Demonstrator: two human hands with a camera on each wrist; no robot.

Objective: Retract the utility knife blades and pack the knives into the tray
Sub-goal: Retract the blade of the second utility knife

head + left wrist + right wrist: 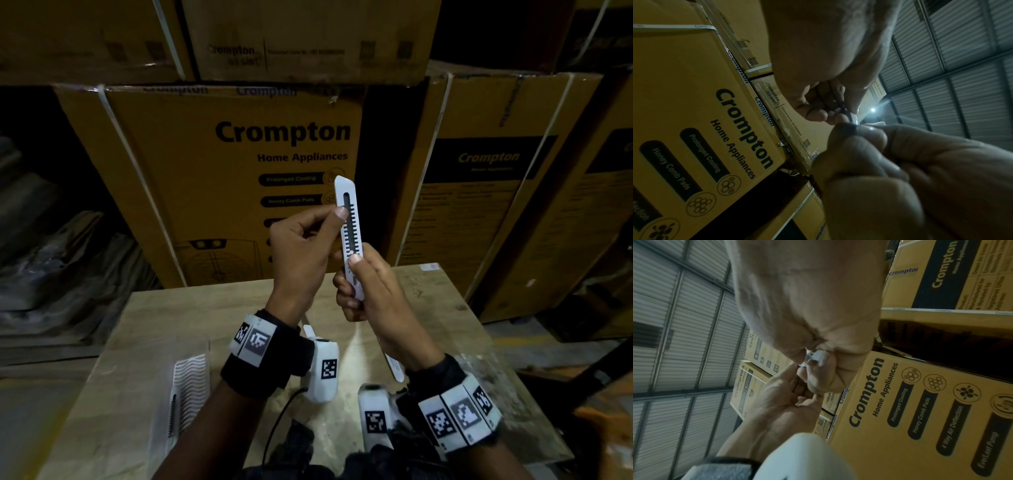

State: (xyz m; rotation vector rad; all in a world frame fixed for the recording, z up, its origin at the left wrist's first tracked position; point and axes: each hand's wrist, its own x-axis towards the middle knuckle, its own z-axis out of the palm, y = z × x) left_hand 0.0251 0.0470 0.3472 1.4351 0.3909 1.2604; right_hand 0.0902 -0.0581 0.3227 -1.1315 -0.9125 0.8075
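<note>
I hold a white utility knife point(350, 236) upright above the table. My right hand point(349, 277) grips its lower half, thumb on the slider in the toothed slot. My left hand point(330, 219) pinches the upper part just under the angled tip; no blade shows past the tip. In the right wrist view only the knife's butt end point(815, 357) peeks from my fist. A clear tray point(205, 349) with a white ribbed insert lies at the table's near left and holds one knife point(173, 416). Another white knife point(394, 366) lies on the table under my right wrist.
The wooden table point(445, 308) stands against stacked yellow Crompton cartons point(239, 164), with more cartons point(513, 188) to the right. A white piece point(309, 330) shows behind my left wrist. Dark bundles point(51, 257) are piled at the left.
</note>
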